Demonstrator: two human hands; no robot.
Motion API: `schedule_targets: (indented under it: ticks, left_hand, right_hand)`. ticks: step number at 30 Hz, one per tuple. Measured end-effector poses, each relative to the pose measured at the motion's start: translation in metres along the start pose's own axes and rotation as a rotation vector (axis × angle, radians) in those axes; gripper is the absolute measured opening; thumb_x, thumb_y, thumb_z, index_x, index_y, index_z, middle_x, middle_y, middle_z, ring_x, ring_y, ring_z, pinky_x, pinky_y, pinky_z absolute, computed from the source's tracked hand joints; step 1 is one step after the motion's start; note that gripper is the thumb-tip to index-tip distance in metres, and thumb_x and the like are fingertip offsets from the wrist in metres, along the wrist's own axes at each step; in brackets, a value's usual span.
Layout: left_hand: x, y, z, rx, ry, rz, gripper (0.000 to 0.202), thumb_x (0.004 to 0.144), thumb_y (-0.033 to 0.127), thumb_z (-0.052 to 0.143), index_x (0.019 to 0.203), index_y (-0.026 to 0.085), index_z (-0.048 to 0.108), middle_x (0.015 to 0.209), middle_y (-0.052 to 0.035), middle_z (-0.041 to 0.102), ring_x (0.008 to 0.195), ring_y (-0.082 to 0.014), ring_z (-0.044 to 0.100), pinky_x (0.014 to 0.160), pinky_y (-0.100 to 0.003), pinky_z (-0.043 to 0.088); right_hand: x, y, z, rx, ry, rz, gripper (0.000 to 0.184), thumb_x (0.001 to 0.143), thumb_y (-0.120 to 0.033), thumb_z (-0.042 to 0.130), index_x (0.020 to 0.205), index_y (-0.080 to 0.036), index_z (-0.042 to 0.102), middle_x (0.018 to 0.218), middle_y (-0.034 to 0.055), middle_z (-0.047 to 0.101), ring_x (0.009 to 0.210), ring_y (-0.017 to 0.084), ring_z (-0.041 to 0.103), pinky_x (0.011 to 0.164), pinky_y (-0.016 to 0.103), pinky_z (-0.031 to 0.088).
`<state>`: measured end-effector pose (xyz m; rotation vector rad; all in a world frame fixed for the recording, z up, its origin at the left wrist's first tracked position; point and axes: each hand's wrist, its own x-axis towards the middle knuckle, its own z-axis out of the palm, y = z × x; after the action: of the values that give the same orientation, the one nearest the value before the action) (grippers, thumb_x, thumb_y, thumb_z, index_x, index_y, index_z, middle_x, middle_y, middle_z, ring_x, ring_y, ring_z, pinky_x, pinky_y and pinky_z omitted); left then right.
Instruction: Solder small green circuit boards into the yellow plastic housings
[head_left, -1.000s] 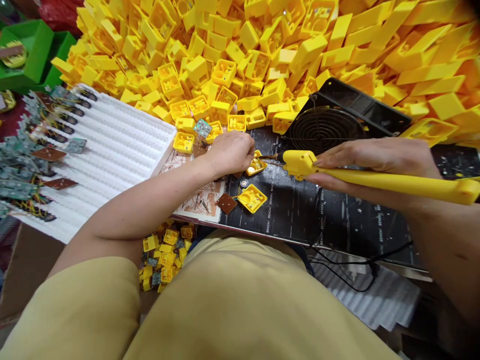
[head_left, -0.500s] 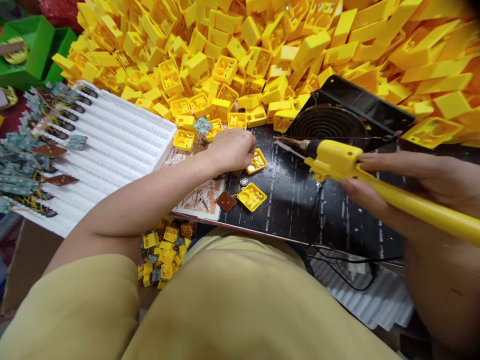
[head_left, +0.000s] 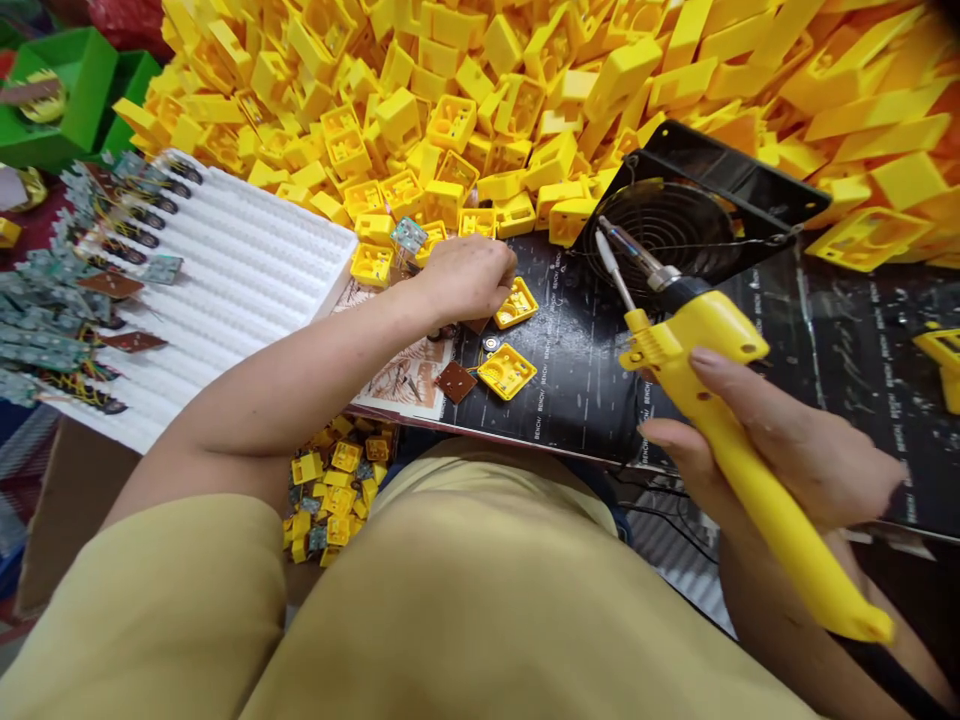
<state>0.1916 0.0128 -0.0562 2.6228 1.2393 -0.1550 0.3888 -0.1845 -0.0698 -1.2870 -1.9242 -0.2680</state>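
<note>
My right hand grips a yellow soldering iron, its metal tip raised and pointing up toward the black fan. My left hand rests curled on the black mat, fingers pinched on a small yellow square housing. A second yellow housing lies just in front of it, wired to a brown circuit board and a small round part.
A huge heap of yellow plastic housings fills the back. A white ridged tray with circuit boards lies left, green bins beyond. More yellow parts sit below the mat's edge.
My right hand has pulled the soldering iron away from the housing, back to the right, and swung its tip upward. My left hand stays on the housing.
</note>
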Motion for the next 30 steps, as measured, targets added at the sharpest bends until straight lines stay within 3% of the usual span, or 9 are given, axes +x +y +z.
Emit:
schedule_targets:
  ticks: [4, 6, 9, 13, 17, 20, 23, 25, 30]
  left_hand:
    - [-0.028, -0.009, -0.003, -0.082, 0.226, 0.035, 0.026, 0.094, 0.031, 0.055, 0.109, 0.02, 0.073, 0.115, -0.0092, 0.07, 0.11, -0.026, 0.064, 0.096, -0.038, 0.046]
    - [-0.05, -0.013, -0.001, -0.177, 0.338, 0.053, 0.027, 0.097, 0.032, 0.051, 0.103, 0.02, 0.074, 0.109, -0.0073, 0.072, 0.102, -0.0223, 0.065, 0.095, -0.036, 0.046]
    - [-0.081, -0.012, 0.015, -0.318, 0.302, 0.112, 0.026, 0.093, 0.039, 0.058, 0.095, 0.019, 0.074, 0.095, -0.005, 0.074, 0.093, -0.0202, 0.067, 0.091, -0.034, 0.048]
    - [-0.099, -0.006, 0.046, -0.363, 0.308, 0.114, 0.017, 0.086, 0.032, 0.067, 0.092, 0.017, 0.073, 0.106, -0.0089, 0.074, 0.103, -0.0239, 0.066, 0.099, -0.04, 0.046]
    - [-0.105, -0.004, 0.053, -0.577, 0.307, 0.033, 0.013, 0.091, 0.024, 0.058, 0.088, 0.019, 0.069, 0.094, -0.0034, 0.076, 0.091, -0.0179, 0.069, 0.09, -0.032, 0.051]
    - [-0.11, -0.005, 0.045, -0.631, 0.287, 0.022, 0.013, 0.092, 0.025, 0.057, 0.088, 0.02, 0.068, 0.091, -0.0016, 0.077, 0.087, -0.0166, 0.068, 0.086, -0.03, 0.052]
    - [-0.11, -0.004, 0.042, -0.596, 0.236, 0.068, 0.011, 0.089, 0.023, 0.06, 0.084, 0.02, 0.07, 0.086, 0.0003, 0.077, 0.086, -0.0173, 0.068, 0.097, -0.036, 0.047]
    - [-0.109, -0.002, 0.042, -0.531, 0.214, 0.069, 0.01, 0.087, 0.022, 0.062, 0.083, 0.02, 0.071, 0.085, -0.0001, 0.077, 0.088, -0.0194, 0.068, 0.103, -0.041, 0.041]
    - [-0.106, 0.007, 0.038, -0.417, 0.196, 0.055, 0.014, 0.09, 0.025, 0.059, 0.092, 0.02, 0.072, 0.095, -0.0019, 0.078, 0.097, -0.0201, 0.067, 0.103, -0.041, 0.034]
  right_hand:
    - [0.003, -0.005, 0.016, 0.059, -0.03, -0.039, 0.063, 0.09, -0.022, 0.07, 0.149, -0.024, 0.047, 0.083, -0.0017, 0.075, 0.066, 0.014, 0.07, 0.066, 0.019, 0.055]
    - [-0.001, -0.005, 0.024, 0.073, -0.09, -0.048, 0.051, 0.09, -0.019, 0.07, 0.138, -0.026, 0.056, 0.077, -0.0036, 0.072, 0.06, 0.012, 0.068, 0.06, 0.019, 0.051]
    - [-0.009, -0.007, 0.044, 0.068, -0.099, -0.039, 0.03, 0.09, -0.024, 0.071, 0.119, -0.024, 0.063, 0.086, 0.0012, 0.073, 0.07, 0.015, 0.07, 0.063, 0.023, 0.052]
    - [-0.011, -0.017, 0.078, 0.023, -0.101, 0.017, 0.058, 0.082, -0.059, 0.073, 0.123, -0.02, 0.06, 0.095, 0.0118, 0.069, 0.084, 0.029, 0.068, 0.069, 0.04, 0.054]
    - [-0.005, -0.023, 0.097, 0.036, -0.125, 0.026, 0.05, 0.09, -0.049, 0.067, 0.128, -0.02, 0.055, 0.093, 0.0115, 0.066, 0.082, 0.029, 0.065, 0.07, 0.041, 0.054]
    - [0.002, -0.019, 0.092, 0.142, -0.193, -0.051, 0.04, 0.095, -0.036, 0.062, 0.131, -0.023, 0.051, 0.096, 0.0069, 0.067, 0.082, 0.022, 0.066, 0.073, 0.034, 0.057]
    - [0.009, -0.012, 0.08, 0.233, -0.239, -0.134, 0.038, 0.095, -0.037, 0.063, 0.129, -0.026, 0.052, 0.101, 0.0031, 0.07, 0.091, 0.019, 0.069, 0.082, 0.032, 0.059]
    - [0.014, -0.009, 0.07, 0.248, -0.176, -0.127, 0.034, 0.093, -0.039, 0.066, 0.123, -0.025, 0.056, 0.103, 0.0035, 0.072, 0.095, 0.019, 0.071, 0.086, 0.032, 0.059]
    - [0.01, -0.01, 0.03, 0.147, 0.001, -0.064, 0.014, 0.088, -0.032, 0.075, 0.099, -0.026, 0.068, 0.07, -0.005, 0.069, 0.059, 0.011, 0.065, 0.065, 0.02, 0.052]
